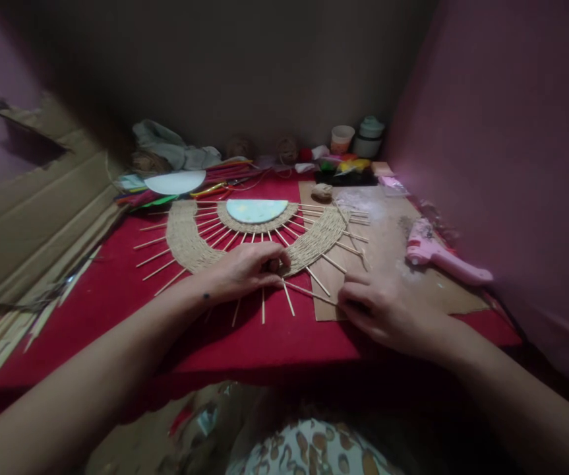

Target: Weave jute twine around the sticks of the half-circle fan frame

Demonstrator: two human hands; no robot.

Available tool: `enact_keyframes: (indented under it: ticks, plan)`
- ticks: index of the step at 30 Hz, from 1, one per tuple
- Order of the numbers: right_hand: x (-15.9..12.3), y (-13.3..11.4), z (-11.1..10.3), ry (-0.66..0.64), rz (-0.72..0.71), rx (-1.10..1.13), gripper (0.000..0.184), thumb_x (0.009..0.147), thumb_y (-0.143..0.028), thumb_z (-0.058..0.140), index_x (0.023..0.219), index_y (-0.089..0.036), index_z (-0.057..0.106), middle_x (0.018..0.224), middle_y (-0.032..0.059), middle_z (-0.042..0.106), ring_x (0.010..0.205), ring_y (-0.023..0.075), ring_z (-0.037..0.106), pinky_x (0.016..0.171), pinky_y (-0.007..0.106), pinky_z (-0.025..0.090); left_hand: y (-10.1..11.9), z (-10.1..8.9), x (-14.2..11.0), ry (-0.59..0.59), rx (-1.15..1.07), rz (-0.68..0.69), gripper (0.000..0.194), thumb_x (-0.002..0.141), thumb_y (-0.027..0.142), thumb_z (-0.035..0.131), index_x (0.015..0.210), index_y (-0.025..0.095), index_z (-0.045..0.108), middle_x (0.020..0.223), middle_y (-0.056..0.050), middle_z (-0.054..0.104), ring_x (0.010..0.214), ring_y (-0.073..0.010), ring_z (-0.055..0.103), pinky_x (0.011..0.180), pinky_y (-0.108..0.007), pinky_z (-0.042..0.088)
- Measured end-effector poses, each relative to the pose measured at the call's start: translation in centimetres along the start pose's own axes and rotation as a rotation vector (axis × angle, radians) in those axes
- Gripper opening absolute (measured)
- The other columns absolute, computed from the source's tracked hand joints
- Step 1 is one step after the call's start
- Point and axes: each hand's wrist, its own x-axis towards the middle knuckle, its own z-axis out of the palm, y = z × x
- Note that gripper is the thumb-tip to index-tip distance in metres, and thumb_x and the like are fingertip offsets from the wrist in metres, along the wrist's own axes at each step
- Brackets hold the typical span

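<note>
A half-round weaving of twine (321, 239) lies on the red cloth, its thin wooden sticks (320, 282) fanning out from a pale blue half disc (257, 210). My left hand (252, 267) rests over the lower middle of the woven band, fingers closed in a pinch at its outer edge. From there a strand of twine (308, 291) runs right, pulled fairly straight. My right hand (383, 303) grips that strand between closed fingers, just off the sticks. Part of the band and some sticks are hidden under my left hand.
A pink glue gun (445, 258) lies on a cardboard sheet (397, 244) at right. A small twine ball (322, 192) sits near its top edge. Behind are a paper cup (342, 140), a lidded bottle (369, 137) and a white half disc (175, 181). Loose sticks (4, 349) lie at left.
</note>
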Motion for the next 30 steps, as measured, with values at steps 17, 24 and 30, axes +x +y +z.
enact_keyframes:
  ticks: [17, 24, 30]
  plan:
    - [1.3, 0.5, -0.4, 0.045, 0.109, 0.041, 0.016, 0.085, -0.015, 0.047, 0.077, -0.019, 0.059, 0.078, 0.0039, 0.057, 0.068, 0.0132, 0.049, 0.061, 0.025, 0.036, 0.3, -0.3, -0.6, -0.015, 0.009, 0.003, 0.029, 0.082, 0.033, 0.063, 0.107, 0.019, 0.057, 0.086, -0.001, 0.061, 0.074, -0.0113, 0.055, 0.067, -0.023, 0.044]
    - [0.8, 0.9, -0.1, 0.036, 0.114, 0.151, 0.018, 0.086, -0.014, 0.047, 0.085, -0.020, 0.064, 0.086, 0.0037, 0.058, 0.073, 0.0133, 0.051, 0.064, 0.025, 0.038, 3.5, 0.2, 0.9, 0.036, 0.170, 0.162, 0.016, 0.089, 0.022, 0.051, 0.103, 0.019, 0.059, 0.088, -0.002, 0.059, 0.075, -0.0110, 0.055, 0.066, -0.023, 0.042]
    - [0.6, 1.1, -0.3, 0.023, 0.102, 0.159, 0.017, 0.084, -0.013, 0.050, 0.082, -0.020, 0.065, 0.083, 0.0027, 0.058, 0.070, 0.0127, 0.051, 0.062, 0.024, 0.037, 3.9, 1.7, 3.0, -0.032, 0.582, 0.282, 0.016, 0.092, 0.022, 0.044, 0.092, 0.018, 0.059, 0.090, -0.005, 0.053, 0.066, -0.0119, 0.048, 0.056, -0.025, 0.035]
